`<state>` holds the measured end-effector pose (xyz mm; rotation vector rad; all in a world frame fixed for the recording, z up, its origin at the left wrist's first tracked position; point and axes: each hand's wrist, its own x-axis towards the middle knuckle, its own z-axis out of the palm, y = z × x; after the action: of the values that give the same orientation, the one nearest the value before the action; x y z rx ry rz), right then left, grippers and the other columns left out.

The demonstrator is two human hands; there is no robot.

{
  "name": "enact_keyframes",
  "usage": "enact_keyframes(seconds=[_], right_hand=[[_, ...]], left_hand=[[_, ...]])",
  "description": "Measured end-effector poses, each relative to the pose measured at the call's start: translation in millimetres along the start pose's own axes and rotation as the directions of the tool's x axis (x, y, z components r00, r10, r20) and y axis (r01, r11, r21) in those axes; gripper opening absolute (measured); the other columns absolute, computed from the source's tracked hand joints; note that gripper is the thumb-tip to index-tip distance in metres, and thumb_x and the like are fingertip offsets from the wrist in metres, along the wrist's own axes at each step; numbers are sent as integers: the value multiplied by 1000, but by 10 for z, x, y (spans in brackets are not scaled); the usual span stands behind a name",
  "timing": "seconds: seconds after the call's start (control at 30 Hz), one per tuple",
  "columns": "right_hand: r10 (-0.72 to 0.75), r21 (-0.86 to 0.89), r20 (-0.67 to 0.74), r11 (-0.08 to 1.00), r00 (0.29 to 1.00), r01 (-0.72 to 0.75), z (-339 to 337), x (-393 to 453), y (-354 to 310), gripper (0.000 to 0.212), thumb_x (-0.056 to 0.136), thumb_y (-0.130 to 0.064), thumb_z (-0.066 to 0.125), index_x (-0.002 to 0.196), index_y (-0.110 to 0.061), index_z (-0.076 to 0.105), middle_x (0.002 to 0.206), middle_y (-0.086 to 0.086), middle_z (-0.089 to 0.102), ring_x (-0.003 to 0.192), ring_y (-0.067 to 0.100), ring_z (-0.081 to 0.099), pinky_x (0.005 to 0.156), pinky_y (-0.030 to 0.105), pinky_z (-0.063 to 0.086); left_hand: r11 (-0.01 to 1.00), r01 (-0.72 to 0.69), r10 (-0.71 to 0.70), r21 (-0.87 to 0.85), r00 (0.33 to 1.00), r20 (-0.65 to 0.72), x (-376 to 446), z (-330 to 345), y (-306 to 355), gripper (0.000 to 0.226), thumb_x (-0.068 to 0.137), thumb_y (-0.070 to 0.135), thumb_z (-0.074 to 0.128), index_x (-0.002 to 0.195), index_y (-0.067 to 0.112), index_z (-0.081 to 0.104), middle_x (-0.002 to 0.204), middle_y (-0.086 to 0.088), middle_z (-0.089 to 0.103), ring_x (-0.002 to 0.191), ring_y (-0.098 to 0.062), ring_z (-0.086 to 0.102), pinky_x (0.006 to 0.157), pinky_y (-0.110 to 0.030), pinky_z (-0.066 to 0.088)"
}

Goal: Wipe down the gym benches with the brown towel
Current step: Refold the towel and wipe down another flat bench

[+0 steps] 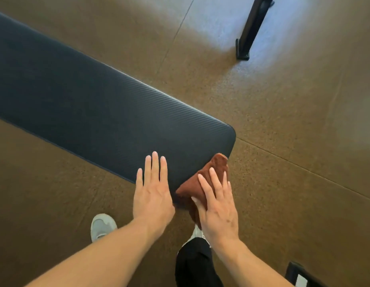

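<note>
A long dark padded gym bench (93, 100) runs from the upper left down to the middle of the view. My left hand (153, 193) lies flat on its near end with straight fingers. Just to the right, my right hand (218, 206) presses the folded brown towel (211, 168) against the bench's near right corner, fingers straight on top of the cloth. Part of the towel hangs over the bench edge under my palm.
Brown speckled rubber floor (283, 141) surrounds the bench. A black metal equipment foot (250, 32) stands at the upper right. Another black frame piece (300, 276) shows at the bottom right. My white shoe (102, 225) and dark trouser leg (194, 266) are below the hands.
</note>
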<state>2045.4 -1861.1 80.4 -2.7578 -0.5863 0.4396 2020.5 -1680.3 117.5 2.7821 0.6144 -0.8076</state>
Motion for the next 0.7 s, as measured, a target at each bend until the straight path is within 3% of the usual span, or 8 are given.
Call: enact_keyframes(seconds=[0.13, 0.27, 0.4, 0.43, 0.53, 0.7], right_hand=[[37, -38, 55, 999, 998, -35, -258, 526, -36, 58, 106, -54, 38, 160, -36, 30, 172, -4, 18, 159, 29, 3, 127, 49, 11], [142, 34, 81, 989, 987, -145, -474, 1268, -165, 59, 108, -54, 35, 163, -37, 22, 174, -6, 6, 160, 29, -9, 130, 51, 0], [278, 68, 30, 958, 960, -280, -414, 1771, -639, 63, 108, -56, 31, 164, -31, 22, 174, -2, 8, 159, 33, -10, 128, 50, -7], [266, 56, 5, 962, 964, -266, -369, 1861, -799, 63, 107, -57, 30, 164, -30, 22, 174, -2, 9, 160, 32, -9, 128, 49, -7], [164, 36, 0, 986, 987, -164, -172, 2118, -1404, 61, 108, -55, 29, 163, -31, 22, 174, -5, 8, 160, 29, -10, 126, 46, -8], [-80, -16, 1, 997, 997, 80, 388, 2288, -2734, 57, 110, -53, 32, 161, -29, 31, 173, -5, 12, 160, 29, -5, 129, 44, -5]], left_hand=[[998, 50, -52, 22, 993, 105, 8, -183, 94, 96, 102, 20, 51, 155, 13, -29, 162, -14, -36, 151, -33, -26, 128, -49, 7], [998, -6, 12, -56, 995, 96, 68, -302, -53, 83, 104, 20, 44, 159, 17, -18, 168, -8, -22, 156, -27, -15, 128, -43, 10], [960, -160, 153, -228, 987, -48, 134, -255, -397, 74, 92, 22, 57, 159, 26, 28, 169, -1, 17, 157, -23, 1, 128, -42, 4], [946, -174, 168, -272, 985, -46, 151, -265, -508, 73, 94, 24, 55, 160, 29, 24, 170, 2, 8, 157, -22, -7, 128, -41, -1], [930, -123, 131, -347, 991, -1, 210, -231, -942, 71, 106, 29, 36, 160, 31, -10, 163, 8, -32, 148, -14, -36, 122, -37, -20], [909, 36, -47, -415, 999, -18, 319, -348, -2090, 73, 108, 31, 37, 158, 32, -16, 162, 10, -36, 145, -12, -40, 124, -39, -17]])
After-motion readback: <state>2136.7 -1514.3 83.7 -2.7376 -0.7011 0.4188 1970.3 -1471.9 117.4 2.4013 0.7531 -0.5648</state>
